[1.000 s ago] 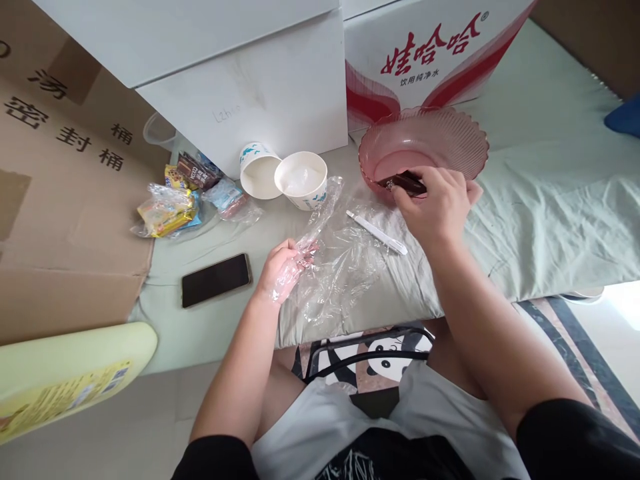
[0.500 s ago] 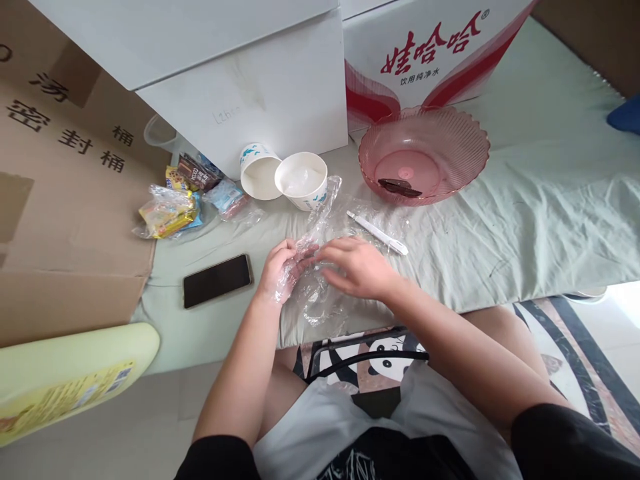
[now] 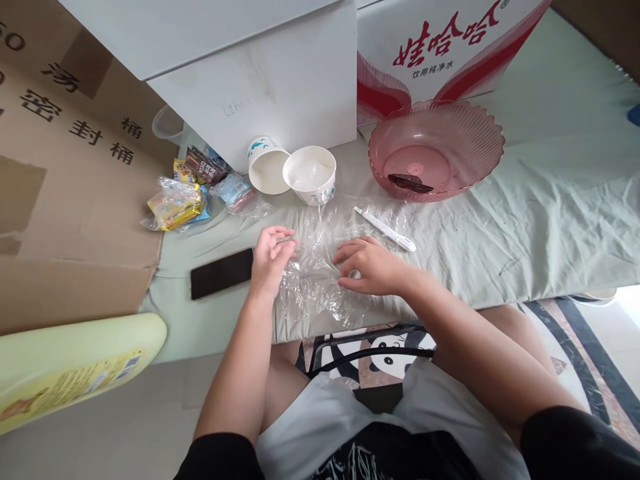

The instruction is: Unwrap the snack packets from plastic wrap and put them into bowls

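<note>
A crumpled clear plastic film (image 3: 320, 267) lies spread on the pale green cloth between my hands. My left hand (image 3: 274, 259) hovers at the film's left edge, fingers bent and apart, with nothing visibly held. Over the film's right side is my right hand (image 3: 367, 265), its fingers loosely curved and spread; whether the fingertips touch the film I cannot tell. Beyond the film a white paper cup (image 3: 325, 190) with blue print holds some clear plastic, and another paper cup (image 3: 267, 170) lies tipped beside it. A white capped pen-like utility knife (image 3: 385, 229) rests to the right.
A pink ribbed bowl (image 3: 480, 150) with dark wrappers stands at the back right, before a white and red carton (image 3: 430, 93). Left are a phone (image 3: 221, 274), snack packets (image 3: 177, 205) and a brown cardboard box (image 3: 85, 220). A white box (image 3: 280, 87) stands behind the cups.
My hands have moved apart, and the film that was around my left hand now lies on the cloth. The view has shifted slightly.
</note>
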Motion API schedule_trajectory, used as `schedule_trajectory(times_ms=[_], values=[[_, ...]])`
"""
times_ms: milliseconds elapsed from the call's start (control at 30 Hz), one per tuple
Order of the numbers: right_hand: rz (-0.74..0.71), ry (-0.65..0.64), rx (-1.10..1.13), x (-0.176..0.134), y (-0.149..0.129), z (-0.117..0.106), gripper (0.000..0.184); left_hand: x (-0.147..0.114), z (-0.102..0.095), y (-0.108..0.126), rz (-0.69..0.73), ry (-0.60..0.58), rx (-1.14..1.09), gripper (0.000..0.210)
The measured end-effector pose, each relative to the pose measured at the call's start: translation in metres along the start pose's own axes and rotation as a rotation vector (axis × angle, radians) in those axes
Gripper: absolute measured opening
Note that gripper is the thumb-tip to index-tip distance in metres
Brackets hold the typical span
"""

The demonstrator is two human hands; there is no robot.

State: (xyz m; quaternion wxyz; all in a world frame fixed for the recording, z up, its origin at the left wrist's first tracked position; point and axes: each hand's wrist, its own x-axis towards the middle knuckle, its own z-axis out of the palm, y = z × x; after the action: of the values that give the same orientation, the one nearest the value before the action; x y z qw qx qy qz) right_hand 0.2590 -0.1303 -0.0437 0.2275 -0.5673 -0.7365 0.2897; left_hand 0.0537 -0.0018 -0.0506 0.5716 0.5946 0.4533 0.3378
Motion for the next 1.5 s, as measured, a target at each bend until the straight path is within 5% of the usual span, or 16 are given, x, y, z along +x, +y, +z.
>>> schedule_trajectory(times_ms=[100, 200, 367, 533, 633, 733, 900, 1067, 1167, 1233, 1367, 1500], values=[[-0.026, -0.017, 0.009, -0.002, -0.002, -0.002, 0.023, -0.006, 0.006, -0.004, 0.101, -0.135, 0.266, 0.054], [-0.053, 0.022, 0.007, -0.005, -0.003, -0.003, 0.023, -0.008, 0.012, -0.005, 0.100, -0.138, 0.387, 0.044], [-0.081, 0.107, 0.041, -0.005, 0.000, -0.005, 0.014, -0.005, 0.014, 0.003, -0.083, -0.009, 0.158, 0.033], [-0.090, 0.079, 0.044, -0.004, -0.010, -0.007, 0.013, -0.004, 0.016, 0.005, -0.118, 0.038, 0.111, 0.034], [-0.098, -0.022, 0.009, -0.009, -0.032, 0.007, 0.026, -0.003, 0.018, 0.001, -0.113, 0.042, 0.138, 0.035], [-0.064, -0.147, -0.113, -0.016, -0.055, 0.031, 0.060, -0.001, 0.019, -0.003, -0.101, 0.074, 0.140, 0.036], [-0.031, -0.229, -0.184, -0.026, -0.057, 0.053, 0.058, 0.001, 0.010, -0.002, -0.039, 0.187, 0.261, 0.037], [-0.093, -0.207, 0.027, -0.025, -0.034, 0.038, 0.064, 0.002, -0.009, -0.002, 0.033, 0.354, 0.419, 0.042], [-0.097, -0.129, 0.134, -0.020, -0.025, 0.030, 0.055, -0.009, -0.011, 0.004, 0.248, 0.428, 0.565, 0.040], [-0.094, -0.084, 0.171, -0.018, -0.021, 0.025, 0.042, -0.025, -0.004, 0.011, 0.460, 0.267, 0.609, 0.030], [-0.017, 0.050, 0.193, -0.019, -0.014, 0.015, 0.029, -0.061, 0.019, 0.024, 0.587, -0.375, 0.682, 0.024], [0.051, 0.196, 0.228, -0.023, -0.006, 0.005, 0.031, -0.075, 0.033, 0.022, 0.526, -0.481, 0.876, 0.054]])
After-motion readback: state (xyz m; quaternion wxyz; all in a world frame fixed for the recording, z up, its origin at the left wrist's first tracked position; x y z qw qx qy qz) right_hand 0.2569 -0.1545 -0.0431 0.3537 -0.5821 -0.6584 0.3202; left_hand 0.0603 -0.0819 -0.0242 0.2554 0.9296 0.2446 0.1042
